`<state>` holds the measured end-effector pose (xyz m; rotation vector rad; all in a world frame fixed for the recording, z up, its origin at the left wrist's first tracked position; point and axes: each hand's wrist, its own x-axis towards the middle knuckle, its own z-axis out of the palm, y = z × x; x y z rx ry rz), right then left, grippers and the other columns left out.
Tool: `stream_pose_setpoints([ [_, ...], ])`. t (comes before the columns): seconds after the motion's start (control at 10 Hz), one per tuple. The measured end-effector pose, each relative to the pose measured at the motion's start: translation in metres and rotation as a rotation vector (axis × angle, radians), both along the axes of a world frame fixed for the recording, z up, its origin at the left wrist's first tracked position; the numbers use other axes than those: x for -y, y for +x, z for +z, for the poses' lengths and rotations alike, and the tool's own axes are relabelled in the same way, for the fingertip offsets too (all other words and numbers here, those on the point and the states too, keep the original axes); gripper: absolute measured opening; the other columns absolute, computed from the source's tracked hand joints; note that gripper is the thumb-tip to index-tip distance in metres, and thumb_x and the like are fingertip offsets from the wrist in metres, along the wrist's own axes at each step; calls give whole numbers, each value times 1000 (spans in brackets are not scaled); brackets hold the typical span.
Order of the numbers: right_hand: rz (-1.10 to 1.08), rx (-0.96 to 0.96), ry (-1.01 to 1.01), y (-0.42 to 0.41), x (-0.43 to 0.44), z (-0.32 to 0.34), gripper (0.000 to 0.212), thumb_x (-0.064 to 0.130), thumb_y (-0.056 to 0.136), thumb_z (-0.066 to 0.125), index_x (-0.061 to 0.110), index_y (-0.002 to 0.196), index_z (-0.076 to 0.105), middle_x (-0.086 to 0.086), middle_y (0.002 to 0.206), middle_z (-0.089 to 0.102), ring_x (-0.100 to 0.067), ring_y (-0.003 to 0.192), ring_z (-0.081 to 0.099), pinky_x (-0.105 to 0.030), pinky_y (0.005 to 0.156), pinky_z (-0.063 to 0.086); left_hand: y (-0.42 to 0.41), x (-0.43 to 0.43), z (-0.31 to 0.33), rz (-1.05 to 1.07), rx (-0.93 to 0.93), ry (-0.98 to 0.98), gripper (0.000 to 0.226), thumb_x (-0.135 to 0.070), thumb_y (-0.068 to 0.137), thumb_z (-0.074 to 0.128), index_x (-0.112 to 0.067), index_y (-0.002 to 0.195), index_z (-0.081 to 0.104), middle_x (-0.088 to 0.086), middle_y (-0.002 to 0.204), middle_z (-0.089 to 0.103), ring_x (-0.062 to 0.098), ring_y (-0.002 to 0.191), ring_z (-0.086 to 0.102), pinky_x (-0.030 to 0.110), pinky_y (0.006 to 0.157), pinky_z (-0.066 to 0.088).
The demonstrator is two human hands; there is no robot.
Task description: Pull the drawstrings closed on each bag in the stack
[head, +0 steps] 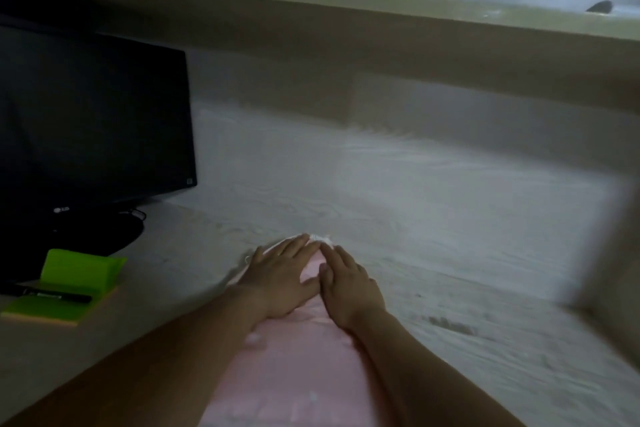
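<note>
A pink bag [291, 367] lies flat on the pale tabletop [433, 211], running from the near edge of the view away toward the middle. Both hands rest on its far end. The left hand [278, 279] lies palm down with its fingers straight and slightly spread, pointing far and to the right. The right hand [349, 291] lies just beside it, also palm down, with its fingers straight and angled far and to the left. The fingertips of the two hands nearly meet, and the right thumb touches the left hand's side. Neither hand curls round anything; both are flat and open on the fabric. A strip of pink shows between them.

Just beyond the fingertips, at the bag's far end, sits a small white tuft [322, 238]. It is too blurred to say whether it is a drawstring or gathered cloth.

To the left stands a dark monitor [86, 125] on a round base. Near its foot lies a green notepad [69, 282] with a black pen [52, 295] across it. A beige ledge [311, 7] runs across the far side of the scene. The right side is smeared by motion blur.
</note>
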<state>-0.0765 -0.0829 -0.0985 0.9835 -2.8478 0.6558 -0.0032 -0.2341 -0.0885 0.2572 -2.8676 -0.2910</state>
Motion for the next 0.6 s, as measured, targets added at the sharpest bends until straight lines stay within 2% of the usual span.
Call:
stream_pose_setpoints([
  [0.1,-5,24,21,-3,2,1,53,46,109,24,48,161,17,10,173,18,-26,153,30,-50,120,30,-4,1,-1,13,33,-1,74,-65,97,37,-43,161,8,-18,171,2,7,157,5,52,123,6],
  [0.2,-11,20,30,-2,-1,11,55,47,107,25,45,162,17,7,173,17,-25,156,23,-54,123,23,-2,-2,9,7,79,28,75,-65,96,36,-43,161,6,-17,171,-1,9,158,-1,59,124,-1],
  [0.3,-48,-106,-115,6,-11,24,55,47,106,34,36,160,30,4,167,33,-21,152,31,-50,122,26,5,-11,29,8,-19,-2,74,-60,95,38,-38,162,14,-15,172,1,9,157,-6,56,125,-7],
  [0.4,-103,-276,-294,22,-28,37,38,46,105,42,31,138,55,7,138,57,-19,127,51,-44,108,41,19,-34,49,-32,-216,-4,59,-50,95,41,-36,153,40,-14,168,23,9,157,9,43,126,-1],
  [0.5,-136,-286,-433,29,-58,48,21,37,104,50,25,116,62,5,116,64,-21,110,56,-42,95,45,33,-63,59,-100,-364,24,36,-41,88,41,-33,114,65,-14,133,61,14,130,51,35,114,33],
  [0.6,-149,-187,-549,38,-99,54,13,31,100,56,24,111,59,8,99,65,-16,94,62,-33,79,45,50,-95,53,-107,-349,16,31,-45,89,40,-33,105,64,-12,112,65,15,110,57,39,94,47],
])
